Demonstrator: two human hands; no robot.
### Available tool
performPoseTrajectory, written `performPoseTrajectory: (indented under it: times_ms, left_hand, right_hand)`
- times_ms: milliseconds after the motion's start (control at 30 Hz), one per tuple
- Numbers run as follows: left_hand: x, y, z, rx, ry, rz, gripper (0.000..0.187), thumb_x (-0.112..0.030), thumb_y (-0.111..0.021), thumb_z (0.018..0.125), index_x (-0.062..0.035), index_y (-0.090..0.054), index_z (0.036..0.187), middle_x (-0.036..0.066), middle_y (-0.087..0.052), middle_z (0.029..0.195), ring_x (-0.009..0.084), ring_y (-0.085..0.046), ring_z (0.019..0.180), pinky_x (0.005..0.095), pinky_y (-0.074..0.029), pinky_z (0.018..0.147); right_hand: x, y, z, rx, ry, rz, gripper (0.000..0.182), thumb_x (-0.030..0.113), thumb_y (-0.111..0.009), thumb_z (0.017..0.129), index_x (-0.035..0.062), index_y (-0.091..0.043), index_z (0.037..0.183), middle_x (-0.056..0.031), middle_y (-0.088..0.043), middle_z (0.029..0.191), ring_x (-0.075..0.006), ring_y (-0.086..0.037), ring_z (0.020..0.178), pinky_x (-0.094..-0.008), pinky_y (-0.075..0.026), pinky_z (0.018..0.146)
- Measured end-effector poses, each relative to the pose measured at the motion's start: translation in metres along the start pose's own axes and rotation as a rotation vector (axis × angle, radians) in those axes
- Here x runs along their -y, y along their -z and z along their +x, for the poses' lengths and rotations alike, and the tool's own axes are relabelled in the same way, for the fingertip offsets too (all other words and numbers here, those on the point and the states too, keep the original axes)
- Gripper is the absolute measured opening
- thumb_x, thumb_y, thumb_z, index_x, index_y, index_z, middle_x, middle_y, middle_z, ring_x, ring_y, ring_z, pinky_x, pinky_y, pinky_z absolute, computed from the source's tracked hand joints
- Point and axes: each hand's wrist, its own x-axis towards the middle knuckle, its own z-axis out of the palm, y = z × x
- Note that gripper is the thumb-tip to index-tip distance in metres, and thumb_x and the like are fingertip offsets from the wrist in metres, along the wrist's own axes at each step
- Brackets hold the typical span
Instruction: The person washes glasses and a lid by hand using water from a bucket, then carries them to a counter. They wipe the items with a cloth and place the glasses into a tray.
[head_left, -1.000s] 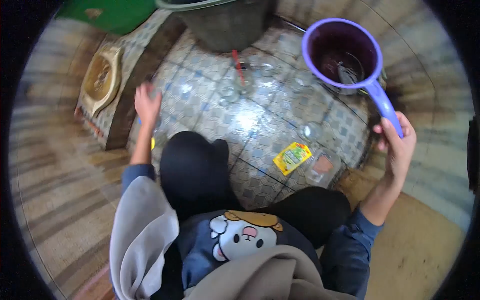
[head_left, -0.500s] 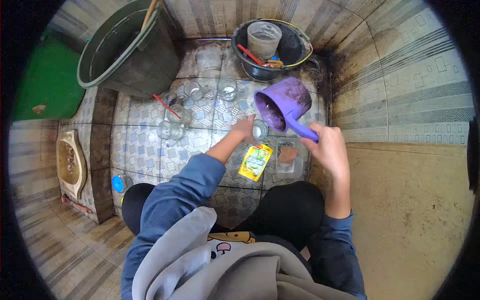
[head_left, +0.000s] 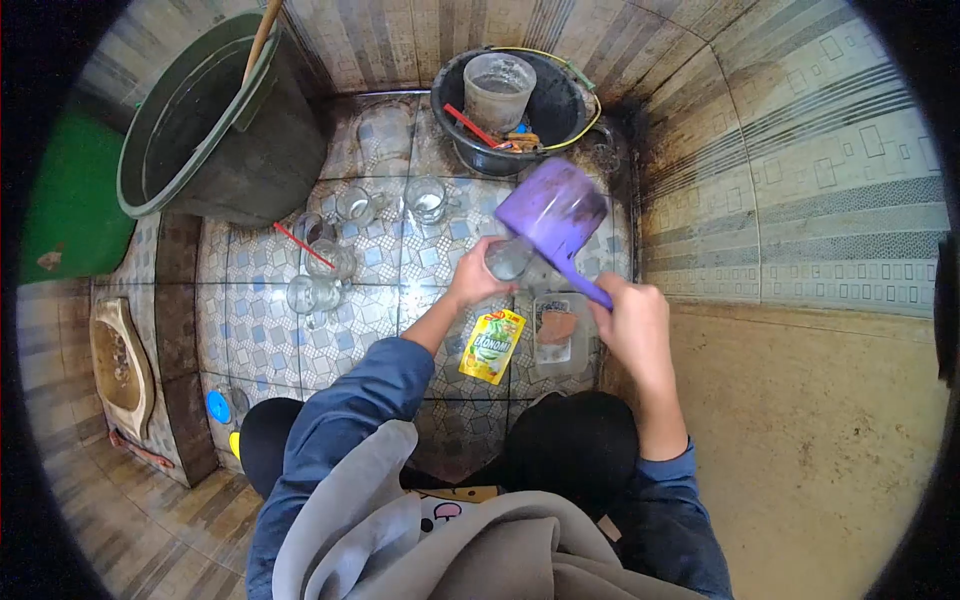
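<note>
Fingers of my left hand (head_left: 478, 273) are wrapped round a clear glass (head_left: 509, 259). My right hand (head_left: 637, 325) grips the handle of a purple dipper (head_left: 552, 208), whose blurred cup is above and right of the glass. Just below the glass lies a yellow packet (head_left: 492, 346). Right of the packet is a clear tray (head_left: 566, 352) with a reddish-brown piece (head_left: 556, 327) in it. Several glass mugs stand on the tiled floor to the left, one (head_left: 427, 200) near the black basin and another (head_left: 313, 295) farther left.
A big dark bucket (head_left: 250, 160) with a wooden stick stands at the upper left. The black basin (head_left: 480, 158) at the back holds a grey container (head_left: 499, 92) and a red-handled item. A blue round object (head_left: 218, 406) lies near my left knee.
My left hand has closed round the glass and moved it slightly. The purple dipper has turned, its opening no longer facing me. The whole view has shifted a little.
</note>
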Motion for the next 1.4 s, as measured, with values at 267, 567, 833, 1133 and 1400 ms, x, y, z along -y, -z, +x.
performPoseTrajectory:
  times_ms: [267, 567, 833, 1133, 1400]
  left_hand:
    - [-0.024, 0.006, 0.06, 0.179, 0.681, -1.304, 0.065, -0.049, -0.061, 0.068, -0.0066, -0.044, 0.114, 0.009, -0.056, 0.101, 0.0237, -0.053, 0.094, 0.0416, -0.04, 0.084]
    - [-0.036, 0.113, 0.045, 0.085, 0.596, -1.811, 0.066, -0.063, -0.04, 0.074, -0.0089, -0.049, 0.109, 0.009, -0.058, 0.099, 0.0263, -0.056, 0.089, 0.0441, -0.042, 0.081]
    - [-0.012, 0.174, 0.036, -0.118, 0.519, -1.844, 0.066, -0.061, -0.039, 0.075, -0.0084, -0.046, 0.113, 0.01, -0.055, 0.105, 0.0256, -0.055, 0.092, 0.0445, -0.041, 0.08]
    - [0.018, 0.127, 0.063, 0.004, 0.382, -1.838, 0.067, -0.061, -0.04, 0.074, -0.0072, -0.044, 0.115, 0.011, -0.056, 0.102, 0.026, -0.056, 0.09, 0.0442, -0.044, 0.074]
    - [-0.021, 0.074, 0.072, 0.286, 0.426, -1.883, 0.058, -0.053, -0.037, 0.08, -0.0032, -0.047, 0.108, 0.015, -0.056, 0.094, 0.0318, -0.053, 0.088, 0.0454, -0.045, 0.073]
  right_hand:
    - [0.041, 0.043, 0.043, -0.339, 0.043, 0.258, 0.014, 0.007, -0.066, 0.066, 0.0019, -0.055, 0.074, -0.0129, -0.053, 0.059, -0.0267, -0.055, 0.051, -0.0306, -0.042, 0.048]
    - [0.269, 0.002, 0.197, -0.409, 0.817, 0.141, 0.018, 0.028, -0.061, 0.07, 0.0119, -0.056, 0.077, -0.0091, -0.056, 0.063, -0.0281, -0.055, 0.058, -0.0363, -0.043, 0.051]
    - [0.399, -0.103, 0.282, 0.0, 0.653, -0.025, 0.025, 0.026, -0.066, 0.064, 0.0122, -0.065, 0.085, -0.0142, -0.062, 0.073, -0.0277, -0.06, 0.076, -0.0354, -0.047, 0.069]
    - [0.34, -0.073, 0.278, 0.113, 0.342, 1.18, 0.015, 0.016, -0.063, 0.072, 0.0012, -0.063, 0.077, -0.0017, -0.061, 0.063, -0.0038, -0.038, 0.04, -0.0201, -0.029, 0.037]
    - [0.209, 0.058, 0.191, -0.017, 0.266, 1.394, 0.025, 0.018, -0.061, 0.075, -0.0027, -0.059, 0.089, -0.0051, -0.062, 0.071, 0.0004, -0.032, 0.04, -0.0145, -0.023, 0.037]
